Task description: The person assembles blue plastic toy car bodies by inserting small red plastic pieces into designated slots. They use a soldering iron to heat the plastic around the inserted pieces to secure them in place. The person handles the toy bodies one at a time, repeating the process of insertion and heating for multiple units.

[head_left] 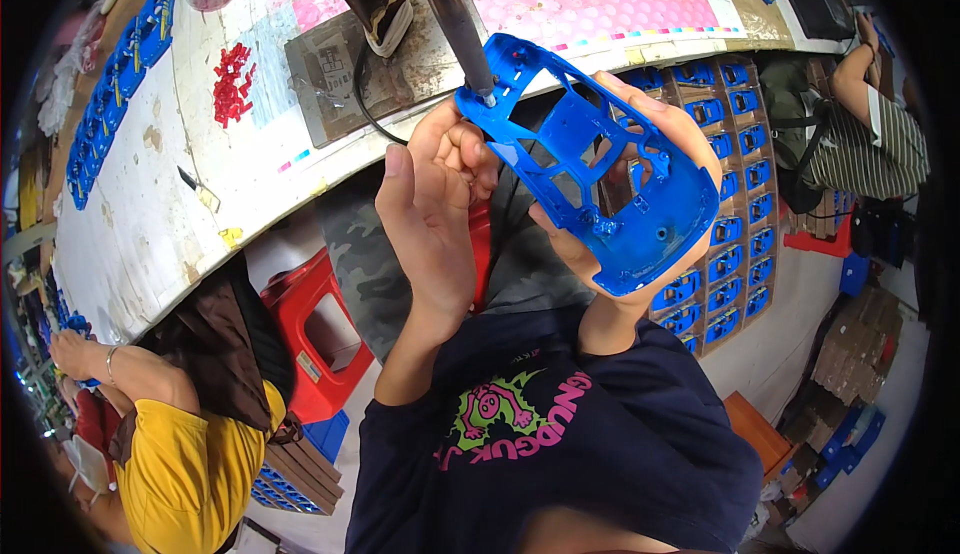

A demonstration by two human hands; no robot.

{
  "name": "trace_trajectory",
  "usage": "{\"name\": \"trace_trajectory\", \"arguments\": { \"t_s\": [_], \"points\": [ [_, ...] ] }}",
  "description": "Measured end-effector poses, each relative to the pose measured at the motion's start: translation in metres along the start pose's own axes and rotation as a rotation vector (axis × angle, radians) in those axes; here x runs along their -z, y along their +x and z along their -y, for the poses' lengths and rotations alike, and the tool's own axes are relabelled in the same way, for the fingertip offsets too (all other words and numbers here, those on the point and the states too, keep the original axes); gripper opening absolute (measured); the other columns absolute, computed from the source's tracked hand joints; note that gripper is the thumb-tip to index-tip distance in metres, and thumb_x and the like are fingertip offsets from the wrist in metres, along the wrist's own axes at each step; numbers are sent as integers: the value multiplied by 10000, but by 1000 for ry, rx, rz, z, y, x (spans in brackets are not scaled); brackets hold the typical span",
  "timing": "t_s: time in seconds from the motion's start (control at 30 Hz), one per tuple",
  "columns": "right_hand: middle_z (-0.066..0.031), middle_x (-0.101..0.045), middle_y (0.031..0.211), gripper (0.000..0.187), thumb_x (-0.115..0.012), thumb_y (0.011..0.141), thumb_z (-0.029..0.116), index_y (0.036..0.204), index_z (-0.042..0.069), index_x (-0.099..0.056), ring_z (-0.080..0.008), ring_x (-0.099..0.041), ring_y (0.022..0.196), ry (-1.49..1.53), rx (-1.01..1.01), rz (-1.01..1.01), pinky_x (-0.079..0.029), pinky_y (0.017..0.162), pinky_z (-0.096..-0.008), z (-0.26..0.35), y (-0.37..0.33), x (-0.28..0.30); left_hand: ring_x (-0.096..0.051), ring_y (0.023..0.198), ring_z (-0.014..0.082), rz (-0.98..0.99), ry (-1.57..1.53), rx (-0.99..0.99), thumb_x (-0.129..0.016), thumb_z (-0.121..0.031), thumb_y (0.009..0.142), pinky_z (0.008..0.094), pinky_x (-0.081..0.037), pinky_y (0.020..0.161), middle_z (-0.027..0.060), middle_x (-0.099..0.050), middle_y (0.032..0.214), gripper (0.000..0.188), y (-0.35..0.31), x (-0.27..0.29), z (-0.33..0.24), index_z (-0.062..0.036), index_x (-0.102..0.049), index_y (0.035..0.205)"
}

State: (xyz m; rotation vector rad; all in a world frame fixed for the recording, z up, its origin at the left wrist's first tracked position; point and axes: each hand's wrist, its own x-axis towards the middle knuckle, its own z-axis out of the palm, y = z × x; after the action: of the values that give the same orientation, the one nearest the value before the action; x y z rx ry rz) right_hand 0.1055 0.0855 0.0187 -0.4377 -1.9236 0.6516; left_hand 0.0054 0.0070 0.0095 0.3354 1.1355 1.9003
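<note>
A blue plastic toy car body shell [570, 126] is tilted over my lap at the table's edge, its hollow inside toward me. My right hand [685, 134] is closed round its wide end, fingers along the far side and near edge. At the narrow end, my left hand [435, 209] has its fingers curled against the shell's edge, with the thumb standing apart. Some left fingertips are hidden beneath the shell. A dark metal rod [455, 19] comes down from above, its tip meeting the shell's corner between small posts.
A metal base plate [335, 79] with a cable lies behind the rod. Small red parts [232, 84] and a cutter knife [200, 190] are on the table [130, 244]. Boxed blue shells [725, 194] stand right. A red stool [318, 339] and yellow-sleeved person [180, 464] are left; another person sits right.
</note>
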Motion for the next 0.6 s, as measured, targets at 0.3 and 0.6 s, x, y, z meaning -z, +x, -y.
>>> {"name": "trace_trajectory", "arguments": {
  "t_s": [0.3, 0.6],
  "points": [
    [-195, -535, 1033, 712, -775, 559, 269, 1100, -21, -414, -264, -544, 945, 7, -13, 20, -447, 812, -336, 2, 1, 1, -348, 668, 90, -13, 0, 6, -180, -520, 831, 207, -261, 603, -2, -396, 736, 711, -2, 0, -1, 78, -377, 1160],
    [-196, -530, 1036, 720, -781, 550, 245, 1104, -20, -407, -272, -544, 941, 7, 6, -5, -445, 813, -345, 0, 0, -1, -342, 662, 89, 4, 4, 6, -178, -524, 827, 205, -255, 596, -5, -388, 726, 706, 2, -1, -2, 73, -390, 1139]
  ]
}}
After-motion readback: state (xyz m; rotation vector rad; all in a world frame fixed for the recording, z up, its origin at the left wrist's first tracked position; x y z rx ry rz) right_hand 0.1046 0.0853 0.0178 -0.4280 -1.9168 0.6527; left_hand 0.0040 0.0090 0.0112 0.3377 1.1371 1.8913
